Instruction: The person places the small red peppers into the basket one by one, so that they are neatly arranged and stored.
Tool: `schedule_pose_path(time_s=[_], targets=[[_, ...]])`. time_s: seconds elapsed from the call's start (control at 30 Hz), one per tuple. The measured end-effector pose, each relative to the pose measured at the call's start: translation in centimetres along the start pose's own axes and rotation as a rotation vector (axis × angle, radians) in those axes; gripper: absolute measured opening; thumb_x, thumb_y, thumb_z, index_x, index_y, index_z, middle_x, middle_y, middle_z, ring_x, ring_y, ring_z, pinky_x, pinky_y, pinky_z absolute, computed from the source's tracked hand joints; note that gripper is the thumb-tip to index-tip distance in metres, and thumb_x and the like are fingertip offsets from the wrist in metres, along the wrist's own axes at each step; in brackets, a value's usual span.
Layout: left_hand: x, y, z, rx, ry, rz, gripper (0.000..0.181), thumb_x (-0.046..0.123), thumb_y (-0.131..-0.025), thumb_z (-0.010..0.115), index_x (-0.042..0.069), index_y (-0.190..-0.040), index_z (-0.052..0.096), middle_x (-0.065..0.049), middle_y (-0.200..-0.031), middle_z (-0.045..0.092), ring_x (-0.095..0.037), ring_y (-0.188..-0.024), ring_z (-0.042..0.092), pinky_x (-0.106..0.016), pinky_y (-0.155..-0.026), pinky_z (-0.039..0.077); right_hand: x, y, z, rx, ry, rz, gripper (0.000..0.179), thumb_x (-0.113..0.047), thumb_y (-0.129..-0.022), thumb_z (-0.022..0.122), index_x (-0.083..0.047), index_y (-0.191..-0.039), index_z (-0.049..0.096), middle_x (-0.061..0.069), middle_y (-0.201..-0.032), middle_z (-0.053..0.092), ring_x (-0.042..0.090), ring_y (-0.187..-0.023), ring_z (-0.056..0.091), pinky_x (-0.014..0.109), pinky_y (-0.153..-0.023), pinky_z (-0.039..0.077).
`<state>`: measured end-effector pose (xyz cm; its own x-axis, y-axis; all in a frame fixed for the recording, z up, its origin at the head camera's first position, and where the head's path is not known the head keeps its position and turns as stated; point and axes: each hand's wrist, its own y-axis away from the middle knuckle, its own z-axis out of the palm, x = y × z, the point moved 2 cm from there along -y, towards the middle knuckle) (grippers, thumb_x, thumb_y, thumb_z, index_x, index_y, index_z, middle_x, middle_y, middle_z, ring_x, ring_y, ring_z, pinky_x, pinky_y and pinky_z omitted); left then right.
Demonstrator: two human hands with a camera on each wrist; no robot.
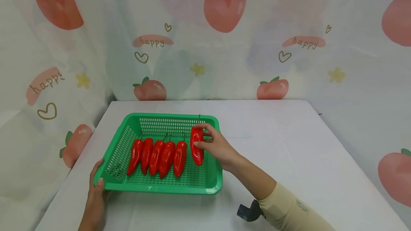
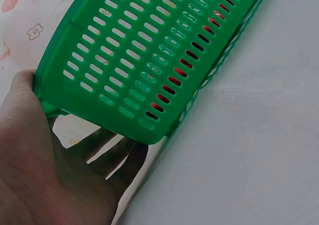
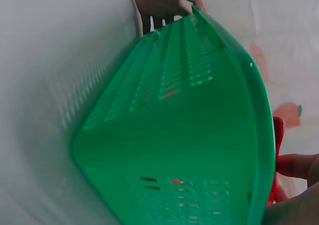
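A green plastic basket (image 1: 160,189) with slotted walls stands on the white table. Inside it, several red chili peppers (image 1: 167,159) lie side by side, stems toward the far wall. My right hand (image 1: 215,145) pinches another red chili pepper (image 1: 197,149) between thumb and fingers, over the basket's right end, its stem pointing away. In the right wrist view that pepper is mostly hidden behind the basket's rim (image 3: 259,110). At the near left corner, my left hand (image 1: 96,199) holds the basket's rim, thumb on top. The left wrist view shows its fingers (image 2: 132,167) beneath the rim.
The white table (image 1: 273,145) extends to the right of the basket. Behind and to the left hangs a pale cloth (image 1: 224,56) printed with fruit and hearts. A black device (image 1: 250,212) is at the right sleeve's cuff.
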<state>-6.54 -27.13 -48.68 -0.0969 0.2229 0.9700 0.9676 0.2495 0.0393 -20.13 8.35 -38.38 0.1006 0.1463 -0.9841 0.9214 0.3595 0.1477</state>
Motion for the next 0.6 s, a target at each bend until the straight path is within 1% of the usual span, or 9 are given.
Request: schedule_pose_path(time_s=[0.1, 0.17, 0.4, 0.47, 0.6], targets=[[0.0, 0.0, 0.0, 0.003, 0.001, 0.010, 0.054, 0.044, -0.114, 0.023, 0.045, -0.165, 0.004, -0.012, -0.163, 0.010, -0.016, -0.130, 0.031, -0.011, -0.089, 0.038, 0.2, -0.3, 0.6, -0.011, -0.008, 0.034, 0.050, -0.006, -0.096, 0.070, -0.023, -0.142, 0.058, 0.016, -0.142, 0.046, 0.041, -0.126, 0.052, 0.051, -0.085, 0.056], [-0.1, 0.0, 0.1, 0.004, 0.001, 0.017, 0.054, 0.044, -0.114, 0.023, 0.044, -0.165, 0.004, -0.012, -0.163, 0.010, -0.015, -0.129, 0.032, -0.011, -0.088, 0.038, 0.4, -0.5, 0.9, -0.014, -0.009, 0.047, 0.049, -0.004, -0.097, 0.068, -0.021, -0.142, 0.057, 0.017, -0.142, 0.046, 0.041, -0.126, 0.051, 0.051, -0.086, 0.056], [-0.2, 0.0, 0.1, 0.011, 0.016, 0.021, 0.054, 0.043, -0.114, 0.023, 0.043, -0.165, 0.004, -0.010, -0.163, 0.011, -0.017, -0.129, 0.033, -0.011, -0.088, 0.038, 0.7, -1.4, 1.9, -0.027, 0.028, 0.065, 0.049, -0.001, -0.098, 0.063, -0.014, -0.144, 0.051, 0.019, -0.140, 0.046, 0.041, -0.126, 0.049, 0.050, -0.087, 0.055], [-0.2, 0.1, 0.1, 0.009, 0.025, 0.020, 0.054, 0.042, -0.114, 0.023, 0.044, -0.165, 0.005, -0.010, -0.163, 0.011, -0.017, -0.129, 0.032, -0.011, -0.089, 0.038, 0.9, -1.7, 2.3, -0.017, 0.054, 0.075, 0.048, -0.001, -0.097, 0.063, -0.015, -0.142, 0.053, 0.019, -0.138, 0.047, 0.040, -0.123, 0.051, 0.049, -0.086, 0.055], [-0.2, 0.0, -0.1, -0.001, 0.033, 0.031, 0.054, 0.041, -0.114, 0.024, 0.044, -0.165, 0.005, -0.010, -0.163, 0.010, -0.015, -0.131, 0.031, -0.011, -0.090, 0.037, 1.6, -2.2, 3.2, -0.027, 0.140, 0.056, 0.047, -0.001, -0.096, 0.065, -0.015, -0.140, 0.054, 0.019, -0.136, 0.050, 0.038, -0.117, 0.056, 0.045, -0.081, 0.057]])
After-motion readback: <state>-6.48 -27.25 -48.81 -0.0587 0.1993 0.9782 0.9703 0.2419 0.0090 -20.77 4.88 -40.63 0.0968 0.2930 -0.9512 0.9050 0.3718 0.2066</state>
